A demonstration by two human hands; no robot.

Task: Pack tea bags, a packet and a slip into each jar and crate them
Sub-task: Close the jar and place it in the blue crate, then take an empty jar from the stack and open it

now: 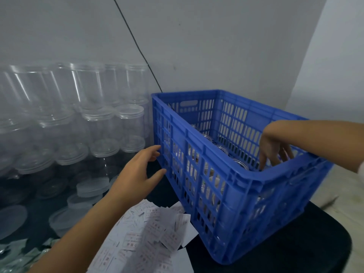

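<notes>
The right hand (pixel 273 148), fingers loose and holding nothing, reaches into the blue crate (pixel 236 174) at the desk's right edge, over packed jars (pixel 239 163). The left hand (pixel 137 172), spread open, touches the crate's side; brace there while seating jars upright.

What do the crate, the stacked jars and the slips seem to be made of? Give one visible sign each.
Crate: moulded plastic, uniform blue, ribbed and slotted.
Jars: probably clear plastic, see-through with glossy streaks; could be glass.
Slips: thin paper, white, printed, lying loosely overlapped.
</notes>
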